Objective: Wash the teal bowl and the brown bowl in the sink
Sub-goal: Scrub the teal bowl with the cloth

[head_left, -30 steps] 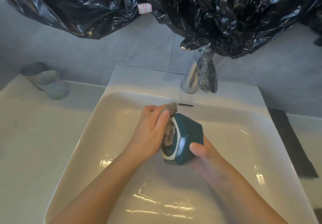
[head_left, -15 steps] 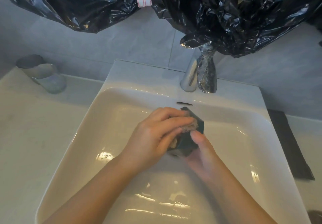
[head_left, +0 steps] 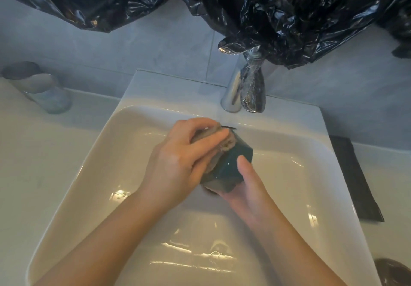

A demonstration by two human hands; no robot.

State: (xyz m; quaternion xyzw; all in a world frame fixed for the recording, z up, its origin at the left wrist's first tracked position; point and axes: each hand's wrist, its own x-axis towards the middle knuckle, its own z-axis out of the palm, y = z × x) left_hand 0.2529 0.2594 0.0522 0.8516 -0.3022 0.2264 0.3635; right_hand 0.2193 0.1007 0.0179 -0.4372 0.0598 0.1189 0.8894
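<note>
Over the white sink (head_left: 93, 174) I hold the teal bowl (head_left: 229, 168), an angular faceted bowl turned with its outside toward me. My right hand (head_left: 249, 188) grips it from below and from the right, thumb on its side. My left hand (head_left: 184, 159) presses a brownish sponge (head_left: 222, 140) against the bowl's upper outer face. The bowl's inside is hidden. A dark brown bowl (head_left: 393, 271) shows partly at the bottom right corner, on the counter.
A chrome tap (head_left: 233, 92) wrapped partly in black plastic stands behind the basin. Black plastic sheeting (head_left: 278, 12) hangs above. A glass tumbler (head_left: 37, 88) sits on the left counter. A dark mat (head_left: 353, 179) lies on the right of the sink.
The bowl has been turned from opening-toward-me to outside-toward-me. My left hand moved the sponge from inside the bowl onto its outer upper face. The view shifted slightly down.
</note>
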